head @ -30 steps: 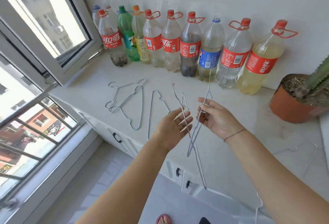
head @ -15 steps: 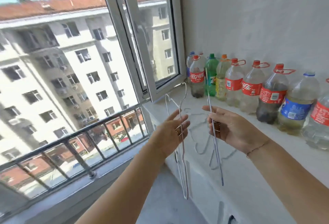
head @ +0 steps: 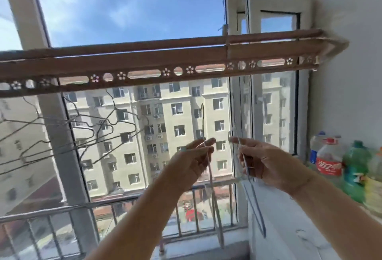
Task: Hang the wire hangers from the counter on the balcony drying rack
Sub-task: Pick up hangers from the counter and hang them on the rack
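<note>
My left hand point(head: 193, 161) grips a thin wire hanger point(head: 213, 193) seen edge-on, its hook pointing up below the rack. My right hand point(head: 262, 160) pinches a second wire hanger point(head: 255, 204) that dangles down over the counter. The brown drying rack point(head: 157, 58), a perforated bar with flower-shaped holes, runs across the view above both hands. Several wire hangers point(head: 82, 135) hang from it at the left. Both hands are below the bar and apart from it.
The white counter point(head: 289, 218) lies at the lower right with plastic bottles point(head: 328, 158) along the wall. A metal window railing point(head: 124, 202) crosses below. An open window sash point(head: 272, 73) stands at the right, behind the rack's end.
The view has swung up from the counter to the drying rack. Both hands have risen with their hangers and now sit just under the bar.
</note>
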Tool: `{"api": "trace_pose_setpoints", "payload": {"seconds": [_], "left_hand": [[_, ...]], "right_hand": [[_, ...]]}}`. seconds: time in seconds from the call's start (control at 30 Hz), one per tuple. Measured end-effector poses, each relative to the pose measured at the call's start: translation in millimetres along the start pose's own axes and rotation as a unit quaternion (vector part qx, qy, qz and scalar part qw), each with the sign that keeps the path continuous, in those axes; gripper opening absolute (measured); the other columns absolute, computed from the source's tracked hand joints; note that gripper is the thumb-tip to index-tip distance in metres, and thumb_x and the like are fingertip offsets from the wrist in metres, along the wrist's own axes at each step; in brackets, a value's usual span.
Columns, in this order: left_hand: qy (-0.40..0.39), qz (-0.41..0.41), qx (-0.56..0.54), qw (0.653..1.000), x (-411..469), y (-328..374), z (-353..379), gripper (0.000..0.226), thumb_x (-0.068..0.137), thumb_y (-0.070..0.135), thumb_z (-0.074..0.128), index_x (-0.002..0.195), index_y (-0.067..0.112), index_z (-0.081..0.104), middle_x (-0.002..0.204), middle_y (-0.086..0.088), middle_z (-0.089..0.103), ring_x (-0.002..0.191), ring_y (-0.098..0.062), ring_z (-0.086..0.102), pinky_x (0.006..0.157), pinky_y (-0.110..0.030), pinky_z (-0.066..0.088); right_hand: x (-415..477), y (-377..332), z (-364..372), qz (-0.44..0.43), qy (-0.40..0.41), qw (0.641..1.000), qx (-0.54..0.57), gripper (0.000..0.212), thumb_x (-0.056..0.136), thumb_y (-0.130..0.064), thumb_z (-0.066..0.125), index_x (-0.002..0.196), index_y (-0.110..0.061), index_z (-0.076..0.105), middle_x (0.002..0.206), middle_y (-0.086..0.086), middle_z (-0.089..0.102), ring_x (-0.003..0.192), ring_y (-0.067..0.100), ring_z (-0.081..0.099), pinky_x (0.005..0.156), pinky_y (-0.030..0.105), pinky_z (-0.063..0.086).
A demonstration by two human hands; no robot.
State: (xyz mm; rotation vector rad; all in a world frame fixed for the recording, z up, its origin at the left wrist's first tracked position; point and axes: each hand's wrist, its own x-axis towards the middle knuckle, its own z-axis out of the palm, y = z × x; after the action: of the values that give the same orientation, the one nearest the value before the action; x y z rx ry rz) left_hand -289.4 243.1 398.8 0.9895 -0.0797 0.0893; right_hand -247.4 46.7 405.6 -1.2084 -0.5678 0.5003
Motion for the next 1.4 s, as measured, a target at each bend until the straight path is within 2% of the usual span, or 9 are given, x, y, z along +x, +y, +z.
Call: {"api": "trace_pose_setpoints", "payload": {"seconds": [0.2,0.37,0.53,0.7,0.93,1.17,1.33,1.4], "left_hand": [[0.005,0.071,0.006,0.997,2,77,-26,0.028,0.087,-0.009,0.047,0.111,0.005,0.055,0.09,-0.007,0.073,0.059,-0.009,0.064,0.051,-0.017,0.051],[0.02,0.1,0.014,0.995,5,110,-43,0.043,0.088,-0.009,0.049,0.129,0.004,0.048,0.089,-0.007,0.073,0.059,-0.01,0.065,0.05,-0.018,0.052],[0.016,0.111,0.011,0.994,11,128,-59,0.045,0.089,-0.009,0.047,0.133,0.002,0.045,0.089,-0.008,0.073,0.059,-0.011,0.065,0.052,-0.018,0.052],[0.023,0.101,0.009,0.995,22,137,-74,0.039,0.089,-0.009,0.047,0.125,0.005,0.05,0.094,-0.008,0.071,0.066,-0.011,0.063,0.05,-0.017,0.051],[0.045,0.097,0.003,0.994,35,136,-93,0.044,0.09,-0.007,0.047,0.132,0.006,0.046,0.095,-0.007,0.069,0.075,-0.013,0.059,0.051,-0.017,0.05],[0.048,0.086,0.001,0.995,36,121,-111,0.029,0.09,0.002,0.052,0.118,0.007,0.053,0.089,-0.004,0.07,0.063,-0.008,0.065,0.057,-0.018,0.051],[0.074,0.066,-0.01,0.995,33,105,-133,0.015,0.089,0.006,0.053,0.101,0.012,0.06,0.081,-0.001,0.074,0.071,-0.01,0.065,0.061,-0.02,0.05],[0.095,0.057,-0.012,0.994,31,93,-142,0.015,0.089,0.006,0.053,0.099,0.011,0.062,0.078,0.001,0.073,0.07,-0.01,0.06,0.058,-0.019,0.048]], "right_hand": [[54,-17,54,-0.01,-0.031,0.999,-0.039,0.032,0.092,-0.003,0.046,0.122,-0.008,0.057,0.065,0.001,0.054,0.051,0.007,0.049,0.045,0.017,0.042],[87,-26,80,-0.03,-0.054,0.996,-0.069,0.03,0.093,-0.004,0.046,0.119,-0.011,0.059,0.066,0.0,0.055,0.049,0.006,0.05,0.046,0.018,0.044],[110,-31,98,-0.041,-0.052,0.995,-0.073,0.03,0.093,-0.003,0.045,0.12,-0.01,0.058,0.068,0.002,0.054,0.055,0.008,0.048,0.048,0.017,0.044],[125,-22,101,-0.023,-0.04,0.997,-0.055,0.033,0.092,-0.002,0.047,0.123,-0.006,0.055,0.067,0.002,0.053,0.05,0.007,0.051,0.047,0.019,0.044],[137,-11,100,-0.017,-0.022,0.999,-0.025,0.033,0.093,-0.004,0.045,0.125,-0.005,0.052,0.068,0.004,0.053,0.051,0.009,0.051,0.046,0.019,0.044],[142,-5,97,-0.027,-0.01,1.0,0.006,0.028,0.094,-0.01,0.046,0.12,-0.006,0.056,0.069,0.003,0.056,0.055,0.01,0.051,0.046,0.019,0.045],[142,6,87,-0.019,0.003,1.0,0.021,0.019,0.094,-0.014,0.047,0.109,-0.01,0.059,0.07,0.002,0.058,0.053,0.009,0.054,0.046,0.019,0.046],[140,15,80,-0.017,0.017,1.0,0.015,0.021,0.095,-0.015,0.047,0.111,-0.01,0.059,0.07,0.001,0.059,0.055,0.01,0.054,0.047,0.019,0.046]]}}
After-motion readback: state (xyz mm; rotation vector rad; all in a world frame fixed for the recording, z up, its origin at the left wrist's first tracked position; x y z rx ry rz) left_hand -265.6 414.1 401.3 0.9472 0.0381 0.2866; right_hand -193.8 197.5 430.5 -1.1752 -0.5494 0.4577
